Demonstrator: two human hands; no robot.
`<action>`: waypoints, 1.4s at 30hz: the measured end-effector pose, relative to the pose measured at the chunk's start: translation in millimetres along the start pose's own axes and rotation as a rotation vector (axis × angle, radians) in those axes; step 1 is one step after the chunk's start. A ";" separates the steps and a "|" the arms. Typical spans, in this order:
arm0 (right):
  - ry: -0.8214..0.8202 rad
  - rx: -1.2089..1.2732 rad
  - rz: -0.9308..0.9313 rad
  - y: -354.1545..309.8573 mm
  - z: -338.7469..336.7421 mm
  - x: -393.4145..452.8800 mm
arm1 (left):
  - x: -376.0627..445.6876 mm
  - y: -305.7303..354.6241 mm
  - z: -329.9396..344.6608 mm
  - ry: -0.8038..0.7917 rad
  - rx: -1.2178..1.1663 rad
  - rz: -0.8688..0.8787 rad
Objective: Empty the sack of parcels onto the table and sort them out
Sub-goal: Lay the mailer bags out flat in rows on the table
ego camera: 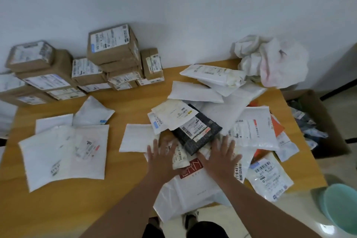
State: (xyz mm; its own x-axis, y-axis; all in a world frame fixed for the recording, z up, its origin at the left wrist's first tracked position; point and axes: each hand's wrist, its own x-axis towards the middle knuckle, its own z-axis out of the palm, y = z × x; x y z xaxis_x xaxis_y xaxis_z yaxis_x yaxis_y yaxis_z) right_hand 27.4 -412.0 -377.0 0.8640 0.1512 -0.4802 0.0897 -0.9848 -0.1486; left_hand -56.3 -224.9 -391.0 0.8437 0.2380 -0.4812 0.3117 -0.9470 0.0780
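A: Nearest: large white plastic mailer with a dark red printed band [190, 189], hanging over the front edge of the wooden bench [81, 195]. Both hands sit flat on the loose heap just beyond it.

B: Grip state?

A: Left hand [161, 158] fingers spread and straight, holding nothing; right hand [219, 157] the same, pressed on white mailers. My read: spreading the pile to expose labels, not lifting yet.

B: Between the hands?

A: Black textured flat parcel with a white barcode label [199, 132], tilted, lying on other envelopes and partly under a cream one. It overlaps its neighbours, so anything beneath will drag.

B: Sorted groups?

A: Left of the heap, a flat group of white padded envelopes [63, 150], well apart from the pile. Farther back, against the wall, stacked brown cardboard boxes [114, 52]. Soft versus rigid, I judge.

B: The sack?

A: Crumpled white sack [274, 60] at the far right corner, slumped, apparently emptied. Beside the bench, an open cardboard carton [316, 121] with more packets; a pale green plastic basin [342, 206] on the floor.
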 end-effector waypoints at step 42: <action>0.133 0.451 -0.155 -44.0 -37.0 44.8 | -5.5 0.1 -10.5 0.119 -0.192 0.139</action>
State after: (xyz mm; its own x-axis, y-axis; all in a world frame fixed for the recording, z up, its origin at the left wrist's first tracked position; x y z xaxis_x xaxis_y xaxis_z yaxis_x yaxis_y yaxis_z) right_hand 80.5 -365.1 -360.0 0.9159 0.2518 -0.3127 0.0243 -0.8122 -0.5828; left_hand -56.3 -224.0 -379.2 0.9261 0.1434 -0.3491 0.2571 -0.9168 0.3055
